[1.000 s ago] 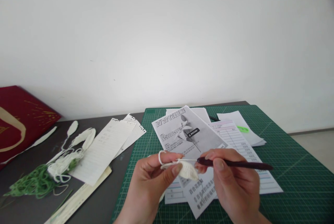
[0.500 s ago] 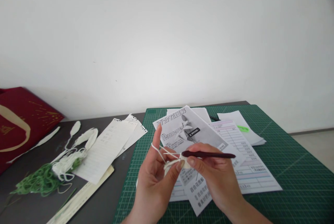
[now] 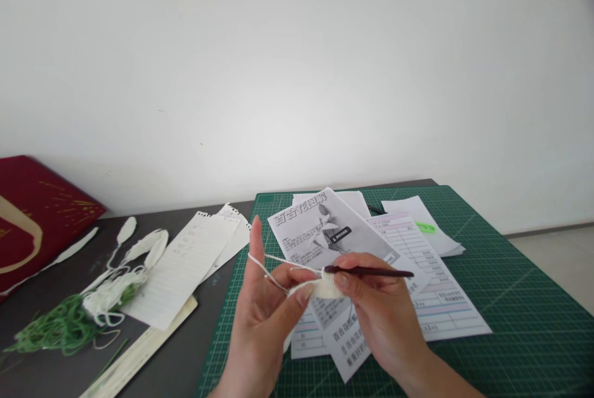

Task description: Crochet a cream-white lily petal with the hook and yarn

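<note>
Above the printed sheets, my right hand (image 3: 378, 299) grips a dark crochet hook (image 3: 371, 272), its tip at the top edge of a small cream crochet piece (image 3: 327, 288). My left hand (image 3: 269, 311) pinches the left end of that piece between thumb and fingers. Its index finger points up, with white yarn (image 3: 292, 263) looped round it and running taut to the hook. The thumb of my right hand also rests against the piece's right end. Fingers partly hide the stitches at the hook tip.
Printed sheets (image 3: 301, 231) and a form (image 3: 445, 299) lie on a green cutting mat (image 3: 520, 299). A green clip-like item (image 3: 426, 227) is at the right. On the left are green yarn (image 3: 60, 327), white crochet pieces (image 3: 146, 243), handwritten paper (image 3: 180, 268), a ruler-like strip (image 3: 139, 351) and a red bag (image 3: 51, 200).
My left hand has shifted left, away from the hook, drawing the yarn longer and showing more of the crochet piece. The whole view has slid slightly left.
</note>
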Demonstrator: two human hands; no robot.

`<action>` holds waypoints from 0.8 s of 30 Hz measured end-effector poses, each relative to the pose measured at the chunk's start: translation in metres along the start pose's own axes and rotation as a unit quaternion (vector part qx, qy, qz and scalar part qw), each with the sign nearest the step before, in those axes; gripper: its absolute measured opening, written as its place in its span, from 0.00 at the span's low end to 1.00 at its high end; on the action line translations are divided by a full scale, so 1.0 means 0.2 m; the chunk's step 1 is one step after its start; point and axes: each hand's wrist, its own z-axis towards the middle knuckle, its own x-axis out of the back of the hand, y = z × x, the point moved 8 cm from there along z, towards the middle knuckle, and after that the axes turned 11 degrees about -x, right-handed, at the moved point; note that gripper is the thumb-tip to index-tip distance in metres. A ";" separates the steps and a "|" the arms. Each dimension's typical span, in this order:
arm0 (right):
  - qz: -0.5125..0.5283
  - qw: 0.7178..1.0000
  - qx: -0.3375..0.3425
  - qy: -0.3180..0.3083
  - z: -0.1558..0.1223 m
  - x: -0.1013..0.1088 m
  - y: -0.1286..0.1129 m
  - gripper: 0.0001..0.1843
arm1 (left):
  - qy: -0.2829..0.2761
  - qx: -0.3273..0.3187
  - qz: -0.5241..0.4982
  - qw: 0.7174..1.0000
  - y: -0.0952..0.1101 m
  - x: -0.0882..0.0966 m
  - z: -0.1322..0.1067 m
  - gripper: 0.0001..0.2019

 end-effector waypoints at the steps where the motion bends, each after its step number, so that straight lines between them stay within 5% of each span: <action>1: 0.007 1.000 -0.007 -0.003 0.00 0.00 0.00 0.09 | 0.010 0.004 -0.005 1.000 0.00 0.01 0.00 0.44; 6: -0.011 0.999 0.022 -0.031 0.00 -0.01 -0.03 0.10 | 0.051 0.007 -0.011 0.999 0.02 0.10 0.06 0.26; 11: -0.097 0.987 0.124 -0.042 -0.04 -0.02 -0.16 0.11 | 0.079 0.006 0.056 0.995 0.08 0.28 0.25 0.11; 19: -0.347 0.879 0.322 -0.057 -0.20 -0.13 -0.34 0.20 | 0.128 0.009 0.091 0.988 0.27 0.63 0.42 0.06; 22: -0.271 0.919 0.277 -0.069 -0.16 -0.11 -0.31 0.18 | 0.104 0.050 0.111 0.987 0.25 0.62 0.40 0.07; 24: -0.188 0.960 0.195 -0.067 -0.10 -0.07 -0.26 0.14 | 0.072 0.082 0.108 0.988 0.21 0.52 0.37 0.08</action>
